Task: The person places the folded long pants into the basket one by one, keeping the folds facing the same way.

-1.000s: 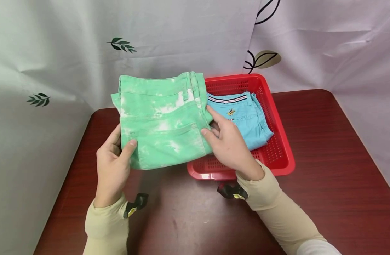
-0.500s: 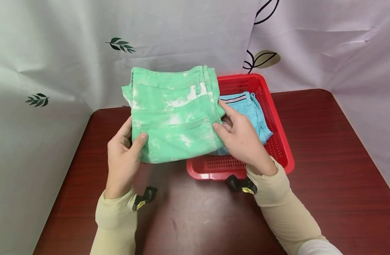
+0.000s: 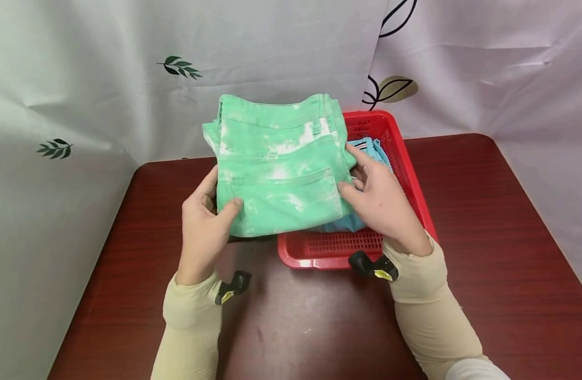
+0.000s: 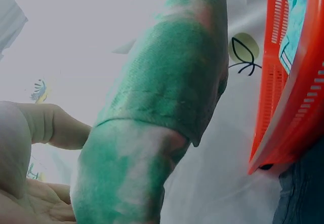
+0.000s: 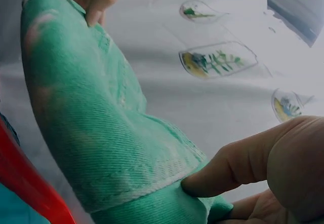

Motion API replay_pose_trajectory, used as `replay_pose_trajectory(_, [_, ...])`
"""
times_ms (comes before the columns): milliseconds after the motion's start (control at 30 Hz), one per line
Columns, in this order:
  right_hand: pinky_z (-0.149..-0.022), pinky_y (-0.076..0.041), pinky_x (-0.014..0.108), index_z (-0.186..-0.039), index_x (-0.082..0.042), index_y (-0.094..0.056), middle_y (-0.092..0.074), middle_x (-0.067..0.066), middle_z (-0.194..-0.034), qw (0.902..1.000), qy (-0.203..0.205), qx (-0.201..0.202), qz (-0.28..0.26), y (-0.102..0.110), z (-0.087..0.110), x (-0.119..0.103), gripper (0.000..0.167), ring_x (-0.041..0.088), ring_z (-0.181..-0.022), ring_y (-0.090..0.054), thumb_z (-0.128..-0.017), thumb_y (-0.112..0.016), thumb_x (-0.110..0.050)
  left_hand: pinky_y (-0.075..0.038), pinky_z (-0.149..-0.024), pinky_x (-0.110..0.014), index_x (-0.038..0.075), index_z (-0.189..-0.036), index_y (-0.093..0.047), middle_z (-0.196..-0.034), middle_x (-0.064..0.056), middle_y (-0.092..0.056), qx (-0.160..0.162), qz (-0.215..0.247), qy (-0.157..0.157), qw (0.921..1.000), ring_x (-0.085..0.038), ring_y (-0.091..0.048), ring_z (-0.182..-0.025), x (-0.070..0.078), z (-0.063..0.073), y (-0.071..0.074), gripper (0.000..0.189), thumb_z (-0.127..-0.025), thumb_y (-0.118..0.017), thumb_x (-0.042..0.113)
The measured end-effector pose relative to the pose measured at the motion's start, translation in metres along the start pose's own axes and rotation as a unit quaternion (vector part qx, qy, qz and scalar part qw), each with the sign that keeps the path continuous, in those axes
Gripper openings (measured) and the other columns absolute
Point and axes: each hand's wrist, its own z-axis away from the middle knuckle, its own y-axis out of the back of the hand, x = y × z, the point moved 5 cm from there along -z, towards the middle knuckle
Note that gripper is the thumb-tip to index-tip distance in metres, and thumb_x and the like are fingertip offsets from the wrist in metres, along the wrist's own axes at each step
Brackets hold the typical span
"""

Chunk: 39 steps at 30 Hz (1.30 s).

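Folded green-and-white tie-dye pants (image 3: 277, 163) hang in the air between my two hands, partly over the left side of a red plastic basket (image 3: 315, 262). My left hand (image 3: 203, 227) grips their left edge, thumb in front and fingers behind. On the opposite edge my right hand (image 3: 386, 200) pinches the cloth, thumb on the front near the pocket seam. Blue folded pants (image 3: 340, 224) lie in the basket, mostly hidden behind the green pants and my right hand. Both wrist views show the green pants (image 4: 147, 102) from below, with the thumb pressed on the cloth.
The basket stands on a dark red wooden table (image 3: 486, 227). A pale curtain (image 3: 272, 47) with leaf prints hangs behind the table and along its sides. Black wrist cameras stick out from both sleeves.
Both hands have carried the green pants to the right and slightly up, so they now cover more of the basket and the blue pants. The basket has stayed in place.
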Motion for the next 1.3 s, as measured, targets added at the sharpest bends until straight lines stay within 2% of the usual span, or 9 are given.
replay_pose_trajectory(67, [-0.08, -0.046, 0.02, -0.159, -0.008, -0.025, -0.057, 0.01, -0.133, 0.9998, 0.0, 0.004, 0.021, 0.005, 0.001, 0.0, 0.071, 0.015, -0.104, -0.054, -0.095, -0.056, -0.003, -0.054, -0.085, -0.026, 0.013, -0.148, -0.051, -0.135, -0.007, -0.062, -0.003, -0.009, -0.002, 1.0, -0.024, -0.062, -0.112, -0.001, -0.001, -0.004, 0.064, -0.087, -0.054, -0.009])
replay_pose_trajectory(100, [-0.078, -0.044, 0.02, -0.159, -0.008, -0.026, -0.06, 0.011, -0.121, 0.9996, -0.001, 0.006, 0.026, 0.007, 0.001, 0.0, 0.071, 0.017, -0.094, -0.052, -0.095, -0.055, -0.003, -0.054, -0.085, -0.026, 0.012, -0.148, -0.05, -0.135, -0.006, -0.061, -0.004, -0.014, -0.002, 0.9999, -0.023, -0.062, -0.111, -0.002, -0.001, -0.006, 0.065, -0.087, -0.054, -0.008])
replay_pose_trajectory(200, [-0.077, -0.045, 0.019, -0.159, -0.008, -0.025, -0.061, 0.012, -0.121, 0.9992, -0.006, 0.007, 0.039, 0.013, 0.002, 0.0, 0.071, 0.017, -0.094, -0.052, -0.096, -0.056, -0.003, -0.053, -0.085, -0.026, 0.012, -0.149, -0.049, -0.136, -0.004, -0.061, -0.008, -0.022, -0.001, 0.9997, -0.021, -0.062, -0.112, -0.004, -0.002, -0.012, 0.067, -0.085, -0.052, -0.009])
replay_pose_trajectory(233, [-0.079, -0.045, 0.018, -0.159, -0.008, -0.025, -0.058, 0.011, -0.133, 0.9991, -0.008, 0.007, 0.041, 0.014, 0.002, 0.0, 0.071, 0.016, -0.101, -0.054, -0.096, -0.057, -0.004, -0.053, -0.086, -0.026, 0.012, -0.149, -0.048, -0.137, -0.003, -0.061, -0.009, -0.023, -0.001, 0.9997, -0.021, -0.062, -0.112, -0.004, -0.002, -0.014, 0.068, -0.085, -0.052, -0.009])
replay_pose_trajectory(333, [-0.082, -0.047, 0.017, -0.159, -0.007, -0.025, -0.052, 0.01, -0.144, 0.9987, -0.012, 0.008, 0.05, 0.02, 0.003, 0.001, 0.071, 0.018, -0.11, -0.056, -0.096, -0.058, -0.004, -0.053, -0.084, -0.026, 0.012, -0.15, -0.047, -0.137, -0.002, -0.061, -0.014, -0.021, 0.002, 0.9997, -0.02, -0.062, -0.111, -0.006, -0.003, -0.019, 0.072, -0.082, -0.049, -0.009])
replay_pose_trajectory(467, [-0.081, -0.047, 0.016, -0.159, -0.007, -0.026, -0.053, 0.012, -0.143, 0.9974, -0.013, 0.013, 0.07, 0.027, 0.004, 0.002, 0.071, 0.02, -0.109, -0.056, -0.096, -0.058, -0.005, -0.052, -0.082, -0.025, 0.012, -0.151, -0.044, -0.139, -0.001, -0.06, -0.029, -0.03, 0.003, 0.9991, -0.018, -0.062, -0.111, -0.007, -0.005, -0.025, 0.077, -0.078, -0.048, -0.011])
replay_pose_trajectory(900, [-0.067, -0.041, 0.022, -0.158, -0.007, -0.032, -0.061, 0.013, -0.114, 0.9909, -0.035, 0.044, 0.123, 0.045, 0.005, 0.007, 0.069, 0.021, -0.083, -0.048, -0.094, -0.057, -0.003, -0.051, -0.081, -0.032, 0.013, -0.155, -0.036, -0.139, -0.003, -0.059, -0.094, -0.111, 0.036, 0.9887, -0.014, -0.062, -0.109, -0.01, -0.016, -0.044, 0.078, -0.082, -0.054, -0.005])
replay_pose_trajectory(1100, [-0.073, -0.044, 0.021, -0.157, -0.005, -0.032, -0.061, 0.017, -0.124, 0.9891, -0.033, 0.051, 0.135, 0.05, 0.004, 0.01, 0.068, 0.026, -0.098, -0.056, -0.093, -0.055, -0.002, -0.046, -0.079, -0.038, 0.009, -0.156, -0.034, -0.144, -0.005, -0.055, -0.117, -0.153, 0.046, 0.9802, -0.016, -0.06, -0.109, -0.011, -0.022, -0.052, 0.078, -0.082, -0.054, -0.004])
replay_pose_trajectory(1300, [-0.061, -0.039, 0.026, -0.156, -0.002, -0.032, -0.057, 0.015, -0.082, 0.982, -0.043, 0.053, 0.177, 0.056, 0.002, 0.015, 0.068, 0.025, -0.083, -0.049, -0.092, -0.055, -0.002, -0.048, -0.078, -0.037, 0.008, -0.158, -0.028, -0.148, -0.008, -0.051, -0.16, -0.176, 0.059, 0.9695, -0.02, -0.061, -0.113, -0.015, -0.03, -0.063, 0.078, -0.086, -0.054, -0.002])
